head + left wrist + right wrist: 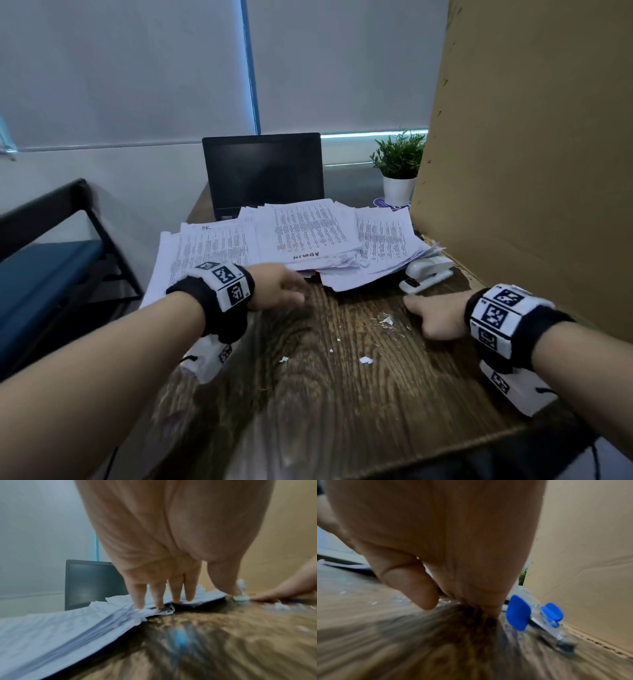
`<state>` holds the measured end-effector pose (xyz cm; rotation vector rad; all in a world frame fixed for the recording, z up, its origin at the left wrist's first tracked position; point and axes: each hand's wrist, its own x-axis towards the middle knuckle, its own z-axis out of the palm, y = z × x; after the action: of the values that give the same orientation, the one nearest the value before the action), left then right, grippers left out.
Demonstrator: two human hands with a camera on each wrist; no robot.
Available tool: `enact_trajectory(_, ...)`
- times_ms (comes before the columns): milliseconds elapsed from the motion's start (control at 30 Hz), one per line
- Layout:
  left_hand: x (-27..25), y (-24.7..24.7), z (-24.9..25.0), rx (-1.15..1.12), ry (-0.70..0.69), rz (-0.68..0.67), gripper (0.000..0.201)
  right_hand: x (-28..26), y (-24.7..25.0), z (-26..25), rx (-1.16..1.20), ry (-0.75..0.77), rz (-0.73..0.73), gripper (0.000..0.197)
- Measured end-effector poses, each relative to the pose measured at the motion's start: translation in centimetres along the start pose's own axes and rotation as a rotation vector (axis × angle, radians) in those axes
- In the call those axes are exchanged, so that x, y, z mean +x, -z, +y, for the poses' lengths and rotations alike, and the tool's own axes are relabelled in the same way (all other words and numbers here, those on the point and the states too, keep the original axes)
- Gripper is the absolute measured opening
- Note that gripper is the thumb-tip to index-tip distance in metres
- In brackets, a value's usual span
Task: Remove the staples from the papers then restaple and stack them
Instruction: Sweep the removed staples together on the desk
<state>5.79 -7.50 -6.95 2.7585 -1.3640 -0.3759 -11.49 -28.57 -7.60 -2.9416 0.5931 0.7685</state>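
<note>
Looking down: a dark brown wooden table (342, 394) with a messy pile of white printed papers (308, 236) at 12 o'clock.
Left hand: the left hand (277, 286) has straight, spread fingers (139, 599) touching the crumpled near edge of the papers.
Right hand: the right hand (435, 317) rests on the table at 3 o'clock, knuckles down. Its fingers tuck under, so I cannot tell if it holds anything.
Stapler: a white plastic stapler (428, 274) lies just past the right hand, partly under the papers.
Blue tool: a clear tool with blue plastic tabs (536, 614) lies just beside the right hand. It is blurry.
Writing: the top sheet says "ADMIN", upside down. The small print is too tiny to read.
Bits: small white paper scraps (365, 359) lie on the table.
Behind: a black laptop (263, 171) is half hidden by the papers.
Side: a tall brown cardboard sheet (531, 137) hides part of a small green plant in a white pot (399, 168).
</note>
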Motion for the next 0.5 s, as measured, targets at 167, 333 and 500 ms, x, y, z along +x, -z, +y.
enact_trajectory(167, -4.2, -4.1, -0.4, 0.404, 0.143, -0.356, 0.09, -1.3, -2.2, -3.4, -0.058, -0.032, -0.024, 0.081)
enact_trajectory(333, -5.7, -6.3, -0.8, 0.358, 0.155, -0.284, 0.089, -3.4, -2.9, -4.7, -0.017, 0.119, -0.109, 0.082)
enact_trajectory(500, -6.3, -4.3, -0.1, 0.18, 0.071, -0.212, 0.08, -3.3, -0.8, -2.6, 0.095, 0.066, 0.045, 0.073)
